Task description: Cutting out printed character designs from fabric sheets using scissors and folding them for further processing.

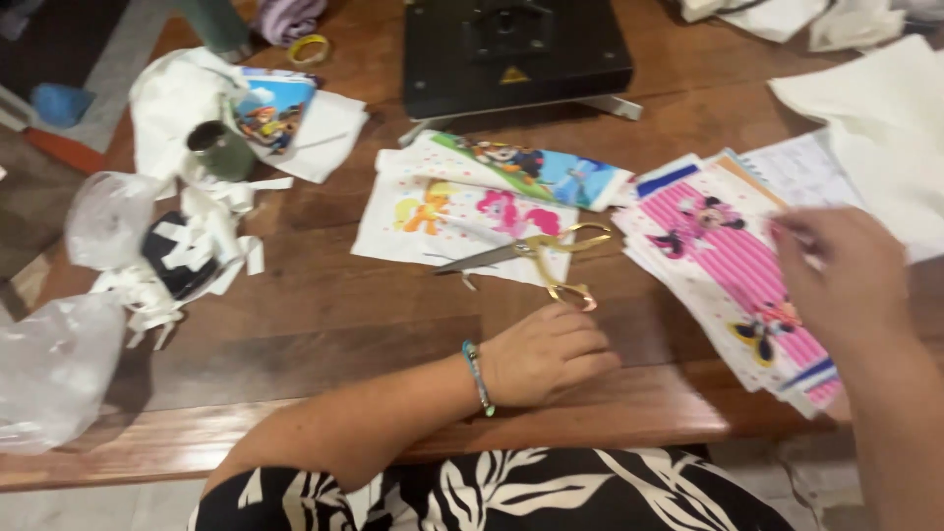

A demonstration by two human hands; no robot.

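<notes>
While our left hand (544, 354) rests curled and empty by the scissors (536, 258), our blurred right hand (836, 265) presses the pink printed sheets (733, 265); trimmings (187, 265) already piled, grip unclear.

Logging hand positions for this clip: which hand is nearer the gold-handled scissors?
Left. The left hand rests on the table just below the scissors, close to their handle loops. The right hand is well off to their right, on the pink striped printed sheets.
</notes>
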